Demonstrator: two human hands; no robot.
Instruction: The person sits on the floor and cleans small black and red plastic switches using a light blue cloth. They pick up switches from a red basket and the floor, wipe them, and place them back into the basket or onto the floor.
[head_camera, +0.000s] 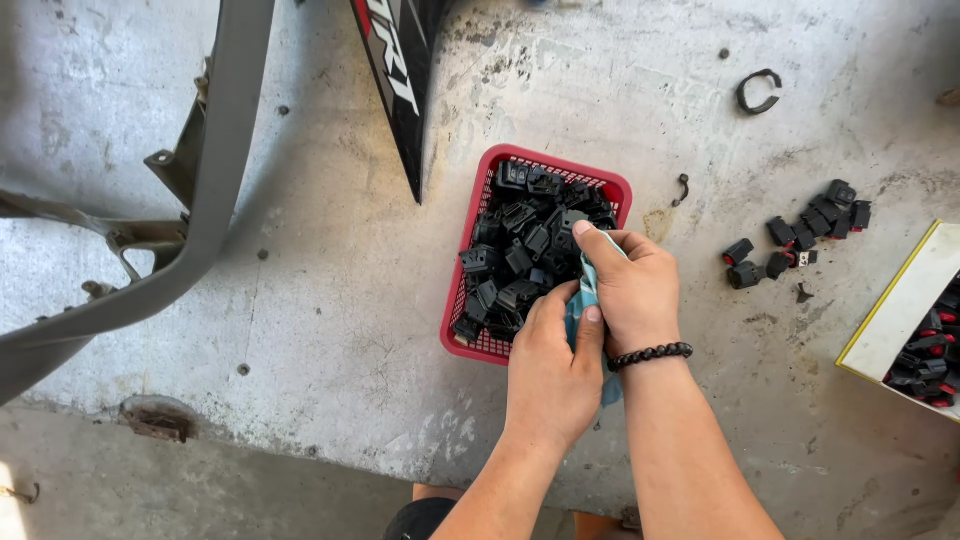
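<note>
Both hands, left hand (548, 372) and right hand (632, 285), clamp a light-blue rag (582, 298) over the full red plastic basket (478, 345); finished black-and-red switches (800, 238) lie at three o'clock.

Both forearms are bare, with no sleeves and no gloves. The right hand (635, 290) has a bracelet (650, 354) of round black beads around the wrist. The left hand (552, 370) wears nothing. The fingers (592, 325) have short, plain nails.

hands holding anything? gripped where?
Both hands hold a blue cloth, bunched between the fingers, over the red basket. Anything wrapped inside can't be told.
</note>
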